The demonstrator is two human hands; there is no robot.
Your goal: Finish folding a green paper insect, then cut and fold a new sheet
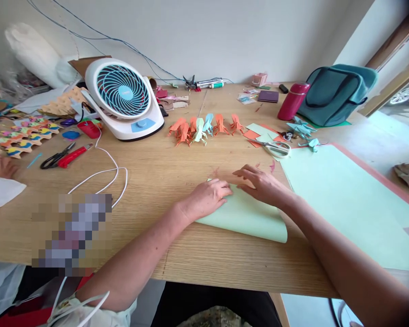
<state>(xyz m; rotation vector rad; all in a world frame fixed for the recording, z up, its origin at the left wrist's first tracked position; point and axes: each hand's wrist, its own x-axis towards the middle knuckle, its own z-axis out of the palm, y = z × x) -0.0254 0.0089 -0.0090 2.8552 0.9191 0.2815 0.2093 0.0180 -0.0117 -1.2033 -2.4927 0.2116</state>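
A folded sheet of light green paper (245, 215) lies on the wooden table in front of me, its near side bulging in a soft, uncreased curve. My left hand (209, 198) presses on its left part, fingers bent and close together on the paper. Over the paper's far edge is my right hand (259, 184), fingers stretched and apart, with nothing visible in them. Whether its fingertips touch the paper or table, I cannot tell. Beyond my hands stand several folded paper figures, among them an orange figure (220, 124) and a pale green figure (199, 131).
Large green sheets (341, 200) cover the right side. Scissors (274, 147), a pink bottle (293, 101) and a teal bag (337, 95) stand beyond. Leftward are a fan (124, 93), a white cable (117, 170), a red-handled cutter (75, 156) and another person's hand (2, 165).
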